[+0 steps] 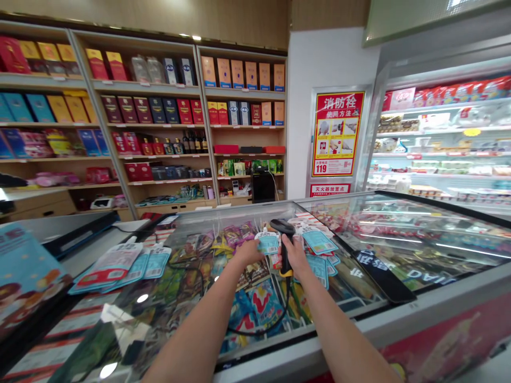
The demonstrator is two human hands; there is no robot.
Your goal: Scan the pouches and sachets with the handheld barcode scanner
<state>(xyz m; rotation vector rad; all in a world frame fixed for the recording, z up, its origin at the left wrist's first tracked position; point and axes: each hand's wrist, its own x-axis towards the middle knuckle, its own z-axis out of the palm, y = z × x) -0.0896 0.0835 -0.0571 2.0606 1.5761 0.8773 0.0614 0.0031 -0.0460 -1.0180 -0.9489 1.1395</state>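
Over the glass top of a chest freezer point(351, 314), my right hand point(294, 254) is wrapped round the handle of a black barcode scanner point(283, 227) with a yellow cable end. My left hand point(251, 252) pinches a light-blue and white snack pouch point(268, 242) just left of the scanner head. The pouch's barcode side faces up toward me. Right of my right hand lies a pile of similar blue pouches point(319, 242) on the glass. Another group of blue and white pouches point(120, 261) rests on the left part of the freezer.
The scanner's black cable point(279, 318) loops across the glass. A black lid handle point(381, 276) crosses the freezer to the right. Shelves of boxed bottles point(159, 109) line the back wall; a lit refrigerated display point(443, 138) stands far right.
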